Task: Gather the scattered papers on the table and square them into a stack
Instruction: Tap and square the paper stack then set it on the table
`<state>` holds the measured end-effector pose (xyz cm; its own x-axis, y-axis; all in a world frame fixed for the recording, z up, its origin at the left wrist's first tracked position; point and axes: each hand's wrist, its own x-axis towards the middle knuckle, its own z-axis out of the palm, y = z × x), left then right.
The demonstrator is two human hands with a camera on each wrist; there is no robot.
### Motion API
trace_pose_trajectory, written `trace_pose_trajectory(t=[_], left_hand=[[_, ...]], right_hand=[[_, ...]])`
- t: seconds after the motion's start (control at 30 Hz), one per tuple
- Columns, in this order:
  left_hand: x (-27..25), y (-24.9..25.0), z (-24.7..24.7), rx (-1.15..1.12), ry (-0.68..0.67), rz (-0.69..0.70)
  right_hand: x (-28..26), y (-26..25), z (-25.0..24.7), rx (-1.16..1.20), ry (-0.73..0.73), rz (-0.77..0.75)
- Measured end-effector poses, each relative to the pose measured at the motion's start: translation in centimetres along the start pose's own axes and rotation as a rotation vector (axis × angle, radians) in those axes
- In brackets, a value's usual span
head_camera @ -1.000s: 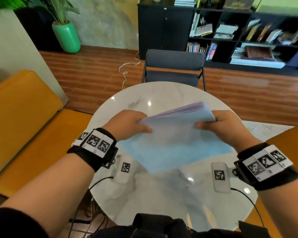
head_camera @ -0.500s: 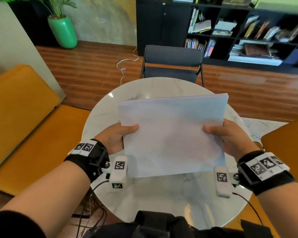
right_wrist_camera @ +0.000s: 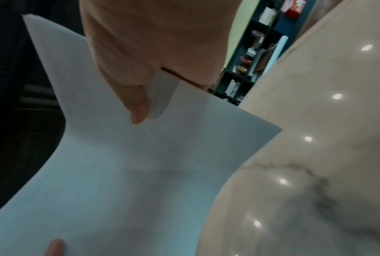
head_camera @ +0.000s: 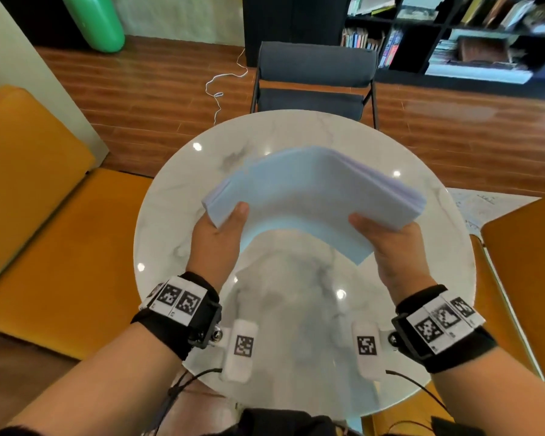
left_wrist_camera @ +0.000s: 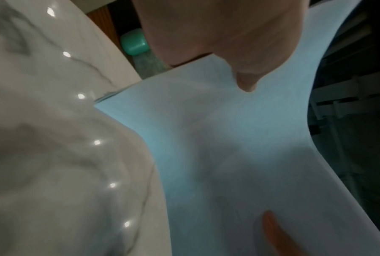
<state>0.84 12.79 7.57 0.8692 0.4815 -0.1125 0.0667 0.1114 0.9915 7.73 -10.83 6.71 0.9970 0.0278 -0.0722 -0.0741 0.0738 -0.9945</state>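
Observation:
A stack of pale blue-white papers [head_camera: 312, 196] is held above the round marble table [head_camera: 177, 196], bent into an arch with its middle raised. My left hand [head_camera: 224, 228] grips the stack's left edge, thumb on top. My right hand [head_camera: 387, 243] grips the right edge, thumb on top, where the sheet edges fan slightly. The left wrist view has the papers [left_wrist_camera: 228, 138] under my left hand's thumb [left_wrist_camera: 246, 83]. The right wrist view has the papers [right_wrist_camera: 141, 164] under my right hand's thumb [right_wrist_camera: 136, 107]. The fingers beneath the stack are mostly hidden.
A dark grey chair [head_camera: 315, 80] stands at the table's far side. Orange seating [head_camera: 35, 190] lies to the left, with an orange seat [head_camera: 529, 262] to the right. A black bookshelf [head_camera: 453, 36] and a green vase [head_camera: 95, 20] stand beyond, with a white cable [head_camera: 221, 83] on the wooden floor.
The stack was tilted upright half a second ago with its face toward me; now it is tipped back down and bowed into an arch between both hands. The head view has dipped lower.

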Motion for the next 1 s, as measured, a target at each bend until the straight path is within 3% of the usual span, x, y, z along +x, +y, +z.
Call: trace_pose_trajectory(t=[0.17, 0.27, 0.4, 0.6, 0.73, 0.87, 1.0], left_hand=[[-0.9, -5.4, -1.2, 0.184, -0.133, -0.302], [-0.6, -5.0, -1.5, 0.227, -0.123, -0.297], [0.5, -3.2, -1.7, 0.201, -0.101, -0.199], [-0.6, -6.5, -1.5, 0.316, -0.117, -0.362], [0.3, -5.4, -1.7, 0.379, -0.077, -0.310], [1.4, -1.5, -2.7, 0.646, -0.215, -0.126], [2.5, 2.6, -3.0, 0.867, -0.354, 0.002]], right_hand=[[-0.4, 5.4, -0.9, -0.112, 0.113, 0.274], [0.1, 5.1, -0.9, -0.093, 0.103, 0.284], [1.1, 3.6, -1.3, -0.071, 0.069, 0.171], [0.3, 6.4, -2.1, -0.201, 0.059, 0.308], [1.4, 4.8, -3.1, -0.240, -0.020, 0.267], [3.2, 0.5, -4.6, -0.239, -0.073, 0.076], [3.9, -5.0, -4.2, -0.519, -0.295, -0.009]])
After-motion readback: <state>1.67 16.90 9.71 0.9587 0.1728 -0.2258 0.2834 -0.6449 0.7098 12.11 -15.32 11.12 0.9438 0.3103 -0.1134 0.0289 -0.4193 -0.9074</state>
